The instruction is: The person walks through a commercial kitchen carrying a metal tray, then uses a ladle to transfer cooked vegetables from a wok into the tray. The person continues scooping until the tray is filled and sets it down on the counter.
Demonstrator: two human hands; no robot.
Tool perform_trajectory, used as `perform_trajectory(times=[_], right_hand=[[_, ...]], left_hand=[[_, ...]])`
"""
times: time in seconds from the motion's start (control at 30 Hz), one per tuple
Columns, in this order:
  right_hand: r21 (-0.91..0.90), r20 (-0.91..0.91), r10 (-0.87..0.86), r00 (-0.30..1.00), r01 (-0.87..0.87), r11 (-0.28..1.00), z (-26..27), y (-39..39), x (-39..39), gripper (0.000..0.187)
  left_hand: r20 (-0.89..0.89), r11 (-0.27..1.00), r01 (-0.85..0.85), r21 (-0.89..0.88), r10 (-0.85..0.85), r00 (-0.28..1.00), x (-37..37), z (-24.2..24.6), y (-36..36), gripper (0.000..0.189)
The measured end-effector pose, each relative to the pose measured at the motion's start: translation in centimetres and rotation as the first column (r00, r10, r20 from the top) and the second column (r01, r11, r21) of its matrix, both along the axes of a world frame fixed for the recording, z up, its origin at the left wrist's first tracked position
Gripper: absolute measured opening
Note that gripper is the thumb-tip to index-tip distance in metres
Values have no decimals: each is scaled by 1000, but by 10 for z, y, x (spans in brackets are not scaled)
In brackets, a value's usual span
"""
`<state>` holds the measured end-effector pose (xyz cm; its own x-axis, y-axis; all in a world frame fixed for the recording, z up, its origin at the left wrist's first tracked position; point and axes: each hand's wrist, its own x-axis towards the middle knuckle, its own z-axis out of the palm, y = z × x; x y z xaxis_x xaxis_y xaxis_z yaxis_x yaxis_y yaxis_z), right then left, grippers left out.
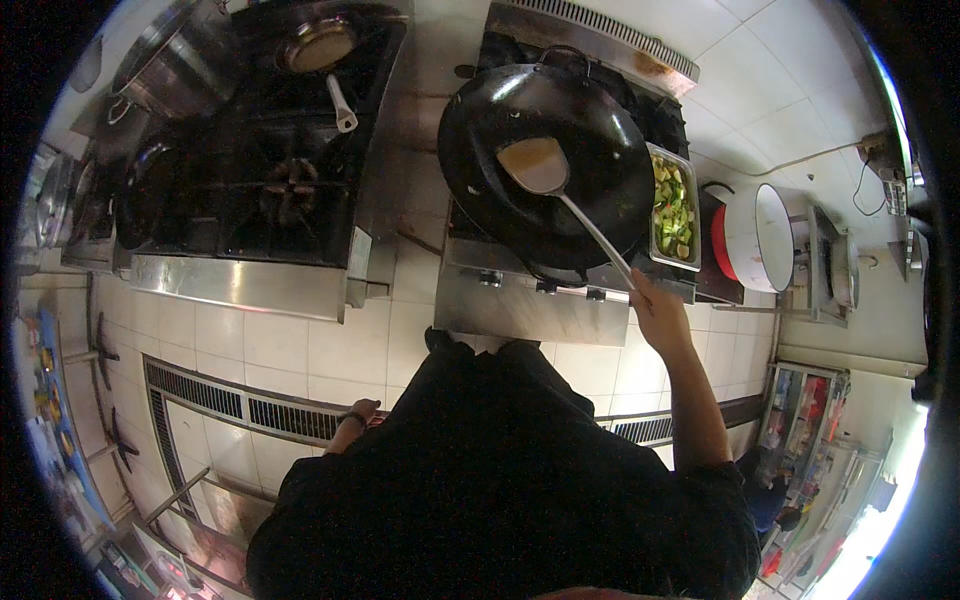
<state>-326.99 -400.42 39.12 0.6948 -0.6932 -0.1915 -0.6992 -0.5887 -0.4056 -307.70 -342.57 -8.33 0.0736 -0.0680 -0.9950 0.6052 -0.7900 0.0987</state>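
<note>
In my right hand (pixel 661 309) is the handle of a metal wok spatula (pixel 600 225). Its broad blade (pixel 534 166) lies over the inside of a large black wok (pixel 480 127) and looks partly coated with something brownish. Only small bits cling to the wok's wall. Against the wok's right side stands a steel pan (pixel 697 225) of cut green vegetables (pixel 673 206) with paler pieces among them. My left hand (pixel 365 409) hangs low beside my body, away from the stove; something reddish shows just by it, and whether the fingers hold it is unclear.
The wok sits on a stove with a steel front (pixel 525 304) and knobs. Right of it stands a white pot (pixel 750 238) with a red band. Another range (pixel 240 281) at left carries a small frying pan (pixel 321 46) and a stockpot (pixel 180 67). A person (pixel 766 499) is behind, at right.
</note>
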Motion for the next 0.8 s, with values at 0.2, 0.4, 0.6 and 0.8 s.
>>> perform_trajectory(times=[0.2,0.4,0.6,0.8], right_hand=[[-122,101,48,994,-36,992,-29,-13,21,38],[-127,238,31,971,0,992,-49,-23,27,36],[-98,349,-10,937,47,994,-56,-28,23,32],[-74,363,-13,932,42,996,-47,-35,-1,31]], left_hand=[[164,941,333,-55,-320,933,12,-11,4,31],[601,177,980,94,-795,86,13,-17,10,31],[559,337,941,27,-786,265,8,-12,8,35],[611,208,975,83,-784,115,5,-8,-5,40]])
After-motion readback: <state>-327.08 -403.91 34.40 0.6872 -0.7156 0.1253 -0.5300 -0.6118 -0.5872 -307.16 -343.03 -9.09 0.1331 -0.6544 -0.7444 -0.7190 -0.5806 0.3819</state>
